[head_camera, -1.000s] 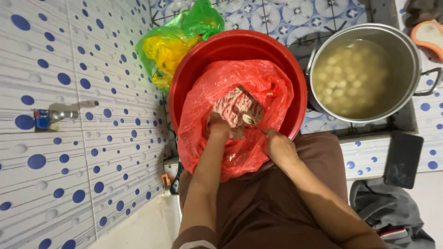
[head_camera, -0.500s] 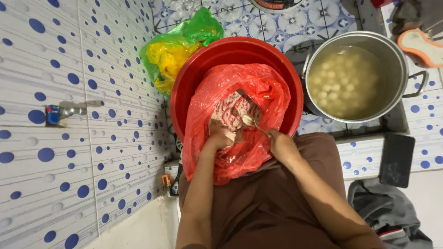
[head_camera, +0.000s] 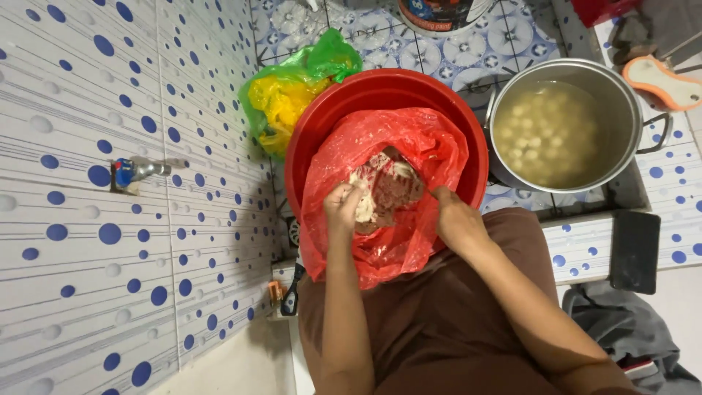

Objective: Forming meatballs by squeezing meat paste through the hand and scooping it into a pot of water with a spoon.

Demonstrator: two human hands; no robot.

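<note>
While in red bag (head_camera: 380, 241) (both hands) (head_camera: 344, 208).

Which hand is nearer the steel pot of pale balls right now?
Right. The right hand sits at the red bag's edge, on the side toward the steel pot; the left hand is on the bag's far side.

Right hand (head_camera: 455, 222): fingers tucked behind bag (head_camera: 409, 146) rim, what they grip not visible. Left hand (head_camera: 345, 208): pale lump in fingers, too blurred to identify. Basin (head_camera: 322, 124): inside mostly covered by bag, 6 o'clock rim hidden by bag and lap. Tub (head_camera: 442, 14) at 12 o'clock: cut by top edge. Pot (head_camera: 621, 95): round pale pieces in cloudy liquid, too small to tell. Dark cloth (head_camera: 629, 329) at 4 o'clock: cut by right edge.
</note>
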